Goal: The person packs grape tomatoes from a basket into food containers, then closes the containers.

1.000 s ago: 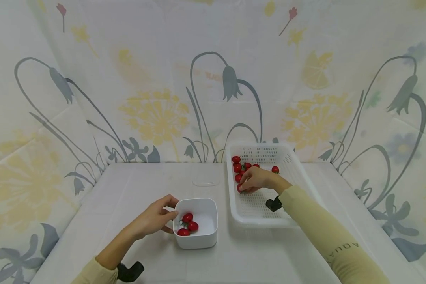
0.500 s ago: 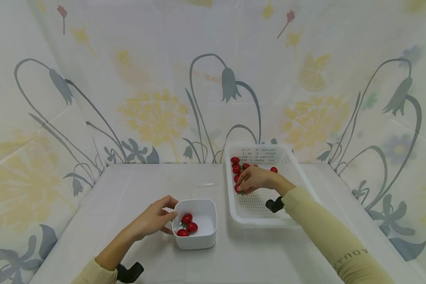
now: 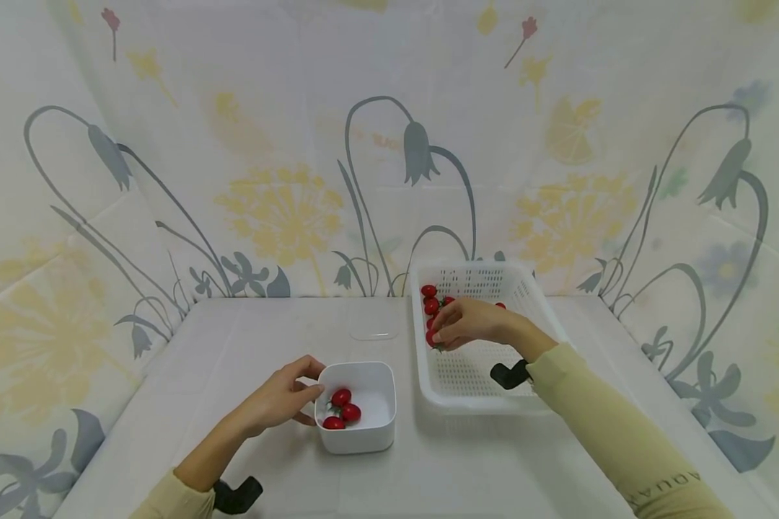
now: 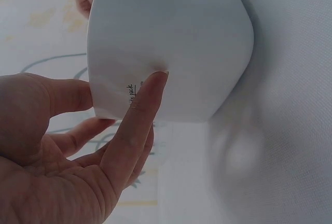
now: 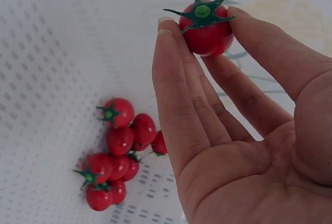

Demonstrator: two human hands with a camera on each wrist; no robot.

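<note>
In the head view my left hand holds the near-left side of a small white square container. The thumb lies at the rim, and in the left wrist view a finger presses the outer wall. Three red cherry tomatoes lie inside. My right hand is over the white slotted basket, pinching a cherry tomato between thumb and fingertips, its green calyx facing the wrist camera. Several more cherry tomatoes lie along the basket's left side, partly hidden by the hand in the head view.
The basket stands at the back right, right of the container. A clear flat lid-like piece lies on the white-covered table behind the container. A floral-printed sheet rises behind and at both sides.
My right hand has lifted slightly with the pinched tomato, and its wrist has shifted a little right. The left hand and the container have stayed in place.
</note>
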